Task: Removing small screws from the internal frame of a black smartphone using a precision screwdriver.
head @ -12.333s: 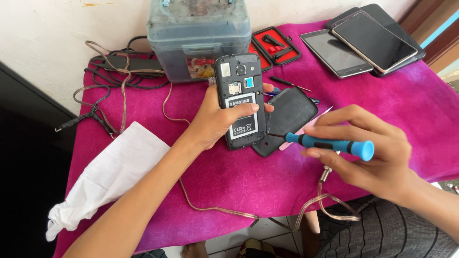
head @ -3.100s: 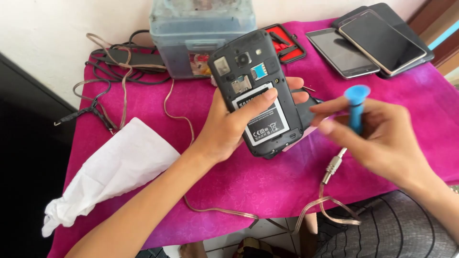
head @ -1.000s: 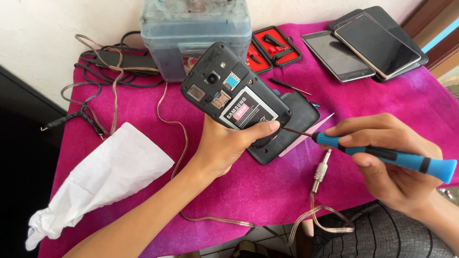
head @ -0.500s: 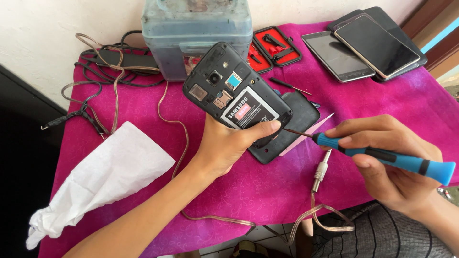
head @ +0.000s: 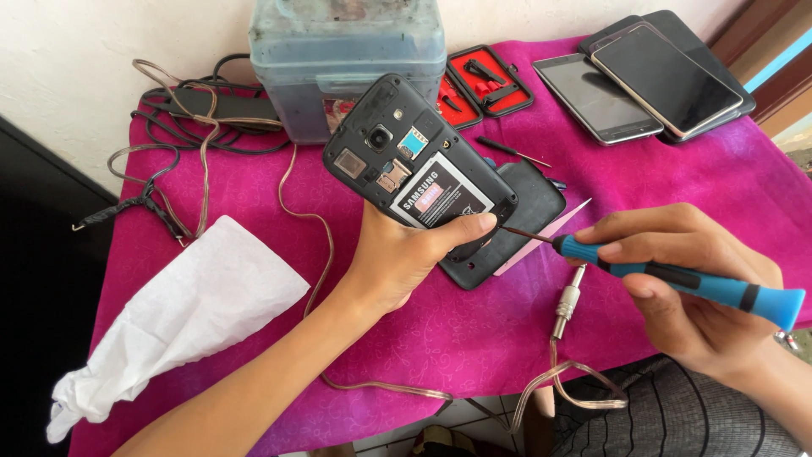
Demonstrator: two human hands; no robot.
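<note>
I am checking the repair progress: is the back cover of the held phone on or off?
Off. The phone in the left hand shows its bare battery and camera; a dark cover lies beneath.

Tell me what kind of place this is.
Probably a small, informal phone-repair spot. The left hand holds an opened phone, the right hand a blue screwdriver. More phones and a red tool case lie on the pink-clothed table.

Magenta cloth [head: 677,186] covers the table, and on it lie white tissue [head: 186,313], tangled cables [head: 178,144], a grey plastic box [head: 347,59], a red tool case [head: 486,85], stacked phones [head: 643,80] and a back cover [head: 516,224].
</note>
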